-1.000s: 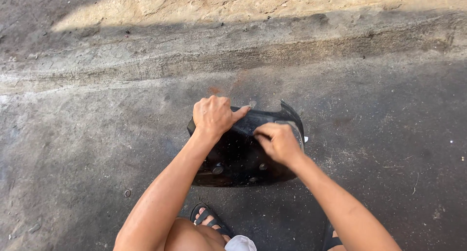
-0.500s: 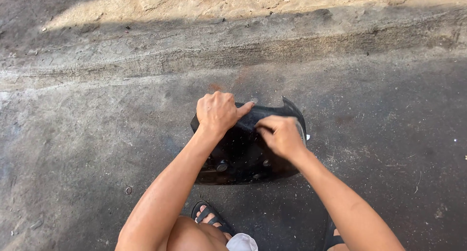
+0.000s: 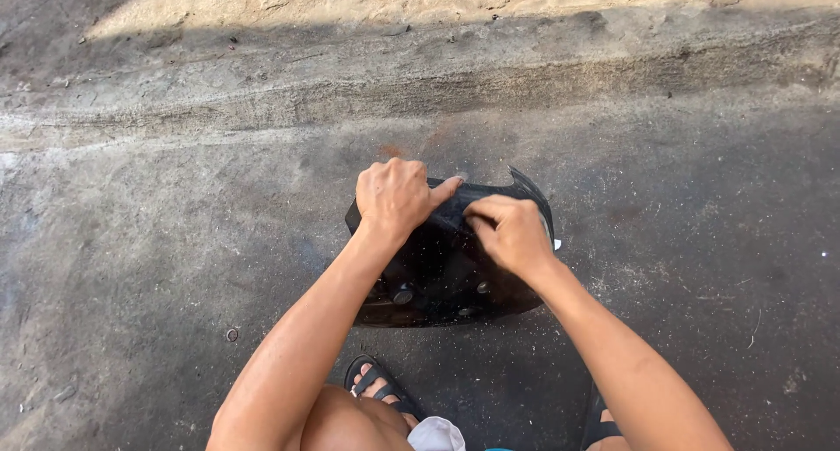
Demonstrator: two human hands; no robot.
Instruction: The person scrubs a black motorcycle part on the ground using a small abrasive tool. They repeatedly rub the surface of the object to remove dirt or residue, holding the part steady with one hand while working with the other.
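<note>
Head view, looking down. Black panel point(image 3: 437, 276), curved and glossy, lies on the concrete ground point(image 3: 157, 241), below a low kerb point(image 3: 262, 92) running across the top. Left hand point(image 3: 395, 195): fingers curled shut over the panel's far edge, thumb stretched right along it. Right hand point(image 3: 507, 232): fingertips pinched together on the panel's top, just beside the left thumb; whether it holds anything small, cannot tell. Two round fasteners point(image 3: 402, 295) show on the panel's near part. Sandalled foot point(image 3: 381, 388) near the bottom edge.
</note>
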